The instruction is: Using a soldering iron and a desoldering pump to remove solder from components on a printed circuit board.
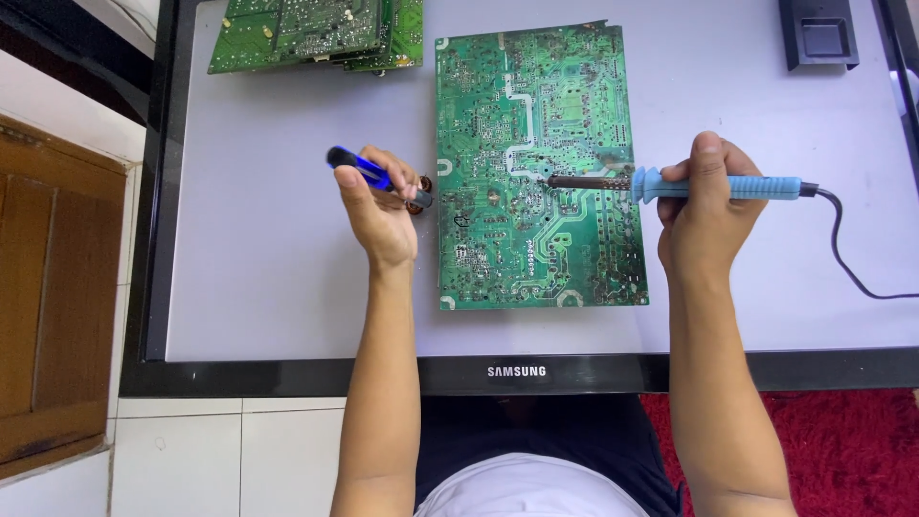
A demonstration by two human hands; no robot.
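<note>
A large green circuit board [536, 115] lies solder side up on a flat television screen panel [268, 268]. My right hand [708, 211] grips a blue-handled soldering iron [756, 188], whose dark tip rests on the board's middle. Just left of the board's edge, my left hand [378, 211] holds a blue-handled tool [369, 172] that clamps a small copper-coloured part [421, 191].
A stack of other green circuit boards [316, 33] lies at the panel's far left. A black stand base [818, 33] sits at the far right. The iron's black cable [847, 258] trails right. A wooden door [57, 287], white floor tiles and a red carpet [842, 440] surround the panel.
</note>
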